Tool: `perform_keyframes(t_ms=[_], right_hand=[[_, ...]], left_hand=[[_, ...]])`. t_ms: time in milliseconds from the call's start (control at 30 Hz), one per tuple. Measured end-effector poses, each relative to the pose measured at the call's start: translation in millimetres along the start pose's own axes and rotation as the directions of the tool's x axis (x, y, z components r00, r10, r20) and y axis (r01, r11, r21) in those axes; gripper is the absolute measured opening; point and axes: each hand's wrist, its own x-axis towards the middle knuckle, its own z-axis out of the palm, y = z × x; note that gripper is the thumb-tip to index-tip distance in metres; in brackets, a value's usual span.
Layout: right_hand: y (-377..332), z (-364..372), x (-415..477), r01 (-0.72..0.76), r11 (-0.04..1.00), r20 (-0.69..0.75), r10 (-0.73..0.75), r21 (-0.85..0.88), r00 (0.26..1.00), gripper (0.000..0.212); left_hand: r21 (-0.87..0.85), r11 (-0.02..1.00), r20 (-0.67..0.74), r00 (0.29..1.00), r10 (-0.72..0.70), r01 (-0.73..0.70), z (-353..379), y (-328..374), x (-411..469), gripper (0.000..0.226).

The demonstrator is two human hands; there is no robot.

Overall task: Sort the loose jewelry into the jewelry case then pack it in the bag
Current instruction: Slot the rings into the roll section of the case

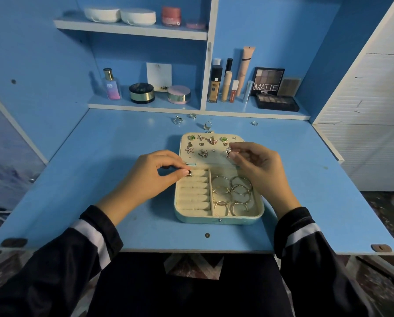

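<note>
This is a home dressing corner: a blue desk built into blue shelves. The far shelves hold make-up: a perfume bottle, compacts, foundation, an eyeshadow palette, and jars on top. A jewelry case lies open on the desk. A white slatted door stands at the right.

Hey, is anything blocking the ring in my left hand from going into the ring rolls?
Nothing visible does. The left hand pinches the ring right at the top slot of the ring rolls, which lie bare. The bangles sit beyond the divider, in the right compartment.
</note>
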Motion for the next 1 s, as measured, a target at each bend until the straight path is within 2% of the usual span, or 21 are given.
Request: perform_keyframes(t_ms=[100, 267, 367, 500, 600, 733, 1000], right_hand=[[-4, 1, -2, 0.018, 1.000, 0.043, -0.017, -0.013, 0.999, 0.017], [-10, 9, -10, 0.022, 0.997, 0.121, -0.012, -0.080, 0.993, 0.016], [-13, 14, -13, 0.035, 0.990, 0.149, -0.015, -0.138, 0.989, 0.016], [-18, 18, -14, 0.048, 0.973, 0.193, -0.004, -0.224, 0.981, 0.016], [-21, 22, -15, 0.052, 0.968, 0.228, 0.005, -0.245, 0.974, 0.015], [-23, 27, -17, 0.053, 0.961, 0.247, 0.017, -0.271, 0.969, 0.015], [-24, 28, -21, 0.084, 0.939, 0.252, 0.003, -0.334, 0.968, 0.013]], left_hand=[[-0.004, 0.999, -0.012, 0.999, 0.047, -0.047, 4, -5, -4, 0.013], [0.099, 0.989, -0.062, 0.991, 0.119, -0.112, 7, -12, -6, 0.019], [0.172, 0.977, -0.052, 0.989, 0.140, -0.129, 6, -19, -5, 0.032], [0.213, 0.971, -0.004, 0.994, 0.111, -0.108, 6, -23, -1, 0.046], [0.191, 0.980, 0.056, 0.998, 0.039, -0.049, 9, -25, -2, 0.055], [0.194, 0.981, 0.081, 0.996, -0.022, 0.005, 12, -23, -4, 0.050], [0.214, 0.976, 0.090, 0.995, -0.047, 0.026, 12, -17, -6, 0.048]])
